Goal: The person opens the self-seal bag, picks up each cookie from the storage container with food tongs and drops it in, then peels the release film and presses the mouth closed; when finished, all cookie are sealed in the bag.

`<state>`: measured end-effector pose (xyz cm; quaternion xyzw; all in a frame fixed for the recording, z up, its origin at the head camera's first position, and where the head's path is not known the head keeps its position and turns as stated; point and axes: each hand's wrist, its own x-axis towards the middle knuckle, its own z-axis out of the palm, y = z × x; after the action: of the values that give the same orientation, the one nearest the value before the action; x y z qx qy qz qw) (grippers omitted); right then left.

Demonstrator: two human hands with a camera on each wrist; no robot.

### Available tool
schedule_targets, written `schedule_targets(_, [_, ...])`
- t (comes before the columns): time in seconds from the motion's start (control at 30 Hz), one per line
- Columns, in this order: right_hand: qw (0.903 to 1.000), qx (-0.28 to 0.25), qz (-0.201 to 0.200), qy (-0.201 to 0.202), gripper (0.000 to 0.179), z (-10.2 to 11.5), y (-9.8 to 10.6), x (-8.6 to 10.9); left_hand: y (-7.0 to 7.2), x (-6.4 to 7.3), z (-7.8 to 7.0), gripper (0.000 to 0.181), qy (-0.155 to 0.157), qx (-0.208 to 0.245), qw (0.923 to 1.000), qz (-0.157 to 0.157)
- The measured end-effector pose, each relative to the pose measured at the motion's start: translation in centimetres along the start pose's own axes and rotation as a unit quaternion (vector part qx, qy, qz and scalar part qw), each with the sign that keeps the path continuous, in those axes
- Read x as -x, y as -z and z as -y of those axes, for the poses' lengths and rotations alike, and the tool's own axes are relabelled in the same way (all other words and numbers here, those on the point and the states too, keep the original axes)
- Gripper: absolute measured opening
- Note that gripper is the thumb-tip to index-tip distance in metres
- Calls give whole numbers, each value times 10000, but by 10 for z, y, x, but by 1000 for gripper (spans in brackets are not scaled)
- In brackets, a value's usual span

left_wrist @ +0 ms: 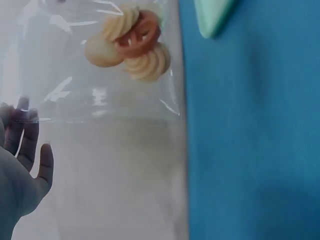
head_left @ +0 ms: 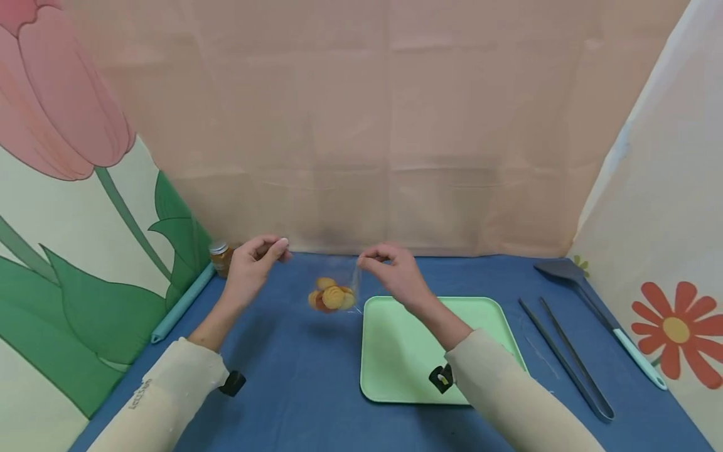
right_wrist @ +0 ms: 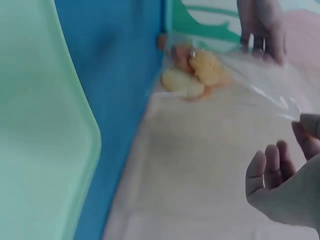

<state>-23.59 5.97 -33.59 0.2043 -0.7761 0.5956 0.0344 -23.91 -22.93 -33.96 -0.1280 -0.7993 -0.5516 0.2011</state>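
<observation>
A clear plastic bag [head_left: 339, 270] hangs upright over the blue cloth between my two hands. Several cookies [head_left: 333, 295], pale yellow and brown, lie in its bottom; in the left wrist view one brown cookie [left_wrist: 139, 37] has a pretzel-like shape with holes. My left hand [head_left: 257, 260] pinches the bag's top corner between thumb and fingertips. At the opposite top corner my right hand [head_left: 395, 270] pinches the plastic, thumb against forefinger, with its other fingers curled loosely in the right wrist view. The bag's film stretches between both hands.
A light green tray [head_left: 418, 383] lies below my right forearm. To its right are dark tongs [head_left: 570, 361] and a spatula [head_left: 604, 314] with a pale green handle. A lidded jar [head_left: 220, 257] and a light blue roll [head_left: 183, 304] stand along the left wall.
</observation>
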Motion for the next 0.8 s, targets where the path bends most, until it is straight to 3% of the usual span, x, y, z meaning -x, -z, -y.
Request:
schedule_targets(0.17, [9983, -547, 70, -163, 19, 11, 37, 7, -22, -4, -26, 17, -472, 608, 9964, 351])
schedule_targets(0.23, [9973, -690, 53, -254, 20, 14, 48, 11, -30, -6, -28, 16, -640, 763, 9941, 438])
schedule_targets(0.43, [9934, -1011, -142, -521, 19, 16, 70, 20, -51, -6, -51, 12, -966, 1135, 9867, 656])
schedule_targets(0.8, [9808, -1491, -322, -1214, 8, 12, 82, 31, -67, -10, -72, 16, -534, 1011, 9902, 806])
